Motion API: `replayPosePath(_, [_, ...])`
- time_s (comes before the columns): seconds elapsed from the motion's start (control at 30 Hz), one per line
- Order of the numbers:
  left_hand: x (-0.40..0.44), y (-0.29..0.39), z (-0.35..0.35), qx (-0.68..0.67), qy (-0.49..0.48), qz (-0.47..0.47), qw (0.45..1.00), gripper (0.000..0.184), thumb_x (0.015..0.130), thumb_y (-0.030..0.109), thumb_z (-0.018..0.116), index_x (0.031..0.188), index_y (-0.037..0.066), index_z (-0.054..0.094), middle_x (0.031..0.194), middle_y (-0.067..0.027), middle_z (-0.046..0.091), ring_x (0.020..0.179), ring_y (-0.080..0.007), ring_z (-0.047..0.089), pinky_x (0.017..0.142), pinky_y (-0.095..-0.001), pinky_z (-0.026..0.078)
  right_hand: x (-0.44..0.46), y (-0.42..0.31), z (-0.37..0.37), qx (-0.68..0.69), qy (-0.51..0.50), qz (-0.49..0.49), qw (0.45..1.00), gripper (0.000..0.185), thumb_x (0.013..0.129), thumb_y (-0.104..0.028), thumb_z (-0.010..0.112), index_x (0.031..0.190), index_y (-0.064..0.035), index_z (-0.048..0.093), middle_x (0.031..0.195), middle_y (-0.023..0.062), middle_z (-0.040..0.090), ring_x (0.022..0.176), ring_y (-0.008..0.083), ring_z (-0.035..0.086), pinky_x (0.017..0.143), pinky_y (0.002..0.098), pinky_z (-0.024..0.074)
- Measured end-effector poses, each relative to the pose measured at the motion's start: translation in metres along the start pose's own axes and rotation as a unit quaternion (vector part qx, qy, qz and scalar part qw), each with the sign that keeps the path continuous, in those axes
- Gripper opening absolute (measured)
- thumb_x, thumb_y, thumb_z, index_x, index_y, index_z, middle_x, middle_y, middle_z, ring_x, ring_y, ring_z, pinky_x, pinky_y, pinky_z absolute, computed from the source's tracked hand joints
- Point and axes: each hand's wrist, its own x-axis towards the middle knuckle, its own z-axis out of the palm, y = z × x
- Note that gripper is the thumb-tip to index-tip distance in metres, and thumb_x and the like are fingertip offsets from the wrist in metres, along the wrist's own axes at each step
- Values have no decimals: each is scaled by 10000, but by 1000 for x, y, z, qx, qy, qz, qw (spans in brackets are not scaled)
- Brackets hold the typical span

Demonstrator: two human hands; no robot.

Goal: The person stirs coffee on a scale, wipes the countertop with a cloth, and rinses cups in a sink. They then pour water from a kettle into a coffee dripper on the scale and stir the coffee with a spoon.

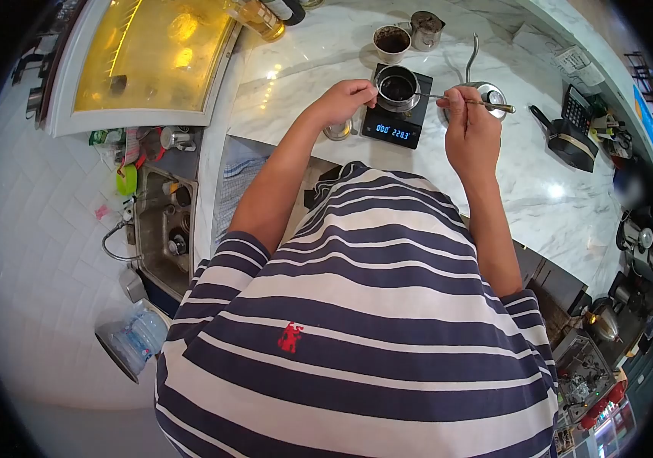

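A round metal-rimmed cup [398, 85] with dark contents sits on a black digital scale [392, 131], whose blue display is lit and reads about 228.3. My left hand [348, 102] is closed at the cup's left edge, thumb and forefinger pinched together there. In my right hand [473, 131] is a long thin spoon [500, 107] with a gold-coloured end, held between thumb and fingers. Its shaft runs left toward the cup's rim; the far tip is hard to make out. Behind my right hand stands a gooseneck kettle [492, 95], partly covered.
Beyond the scale are a paper cup of dark grounds [392, 41] and a metal pitcher [426, 30]. A small glass [338, 130] stands beside my left wrist. Rightward on the marble counter [528, 187] is a black card terminal [575, 122]. A sink [160, 229] lies left.
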Motion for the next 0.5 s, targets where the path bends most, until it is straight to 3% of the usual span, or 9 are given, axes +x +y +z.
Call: replayPosePath(0.5, [6, -3, -1, -2, -13, -6, 1000, 288, 1074, 286, 550, 964, 47, 667, 937, -17, 691, 976, -136, 631, 956, -300, 466, -3, -1, -1, -16, -2, -26, 1000, 223, 1069, -196, 579, 979, -17, 677, 805, 128, 742, 644, 319, 679, 595, 382, 495])
